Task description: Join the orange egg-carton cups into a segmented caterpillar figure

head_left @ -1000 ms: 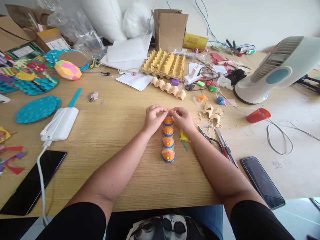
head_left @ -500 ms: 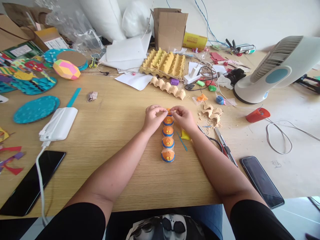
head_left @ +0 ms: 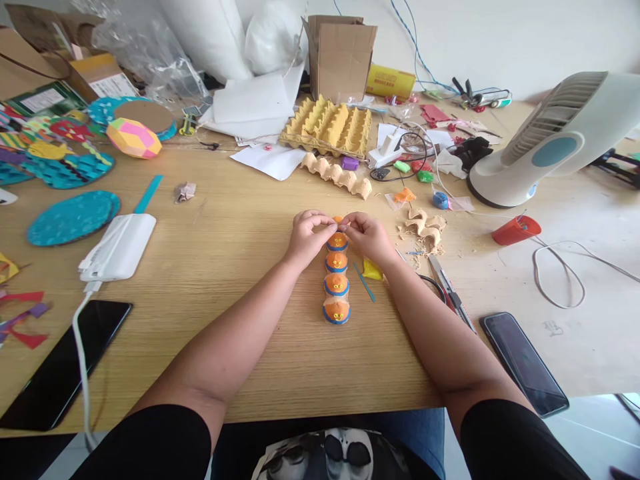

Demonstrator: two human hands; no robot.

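Observation:
A strip of egg-carton cups (head_left: 337,285) covered in orange clay lies lengthwise in front of me. Blue bands run along the cups' lower edges, and small yellow clay details sit on their fronts. At the strip's far end, my left hand (head_left: 311,235) and my right hand (head_left: 367,235) meet over the last cup, mostly hiding it. Thumb and forefinger are pinched together on each hand; whatever they hold is too small to make out. A thin blue stick (head_left: 364,283) and a packet of yellow clay (head_left: 372,269) lie just right of the strip.
A utility knife (head_left: 453,295) and a phone (head_left: 524,363) lie to the right, near a red cup (head_left: 516,230) and a fan (head_left: 545,133). Behind are a yellow egg tray (head_left: 330,127) and carton scraps (head_left: 425,227). A power bank (head_left: 119,248) sits left.
My hands stay pinched over the far cup, with only a very slight shift of the fingers. The strip and the other things look the same.

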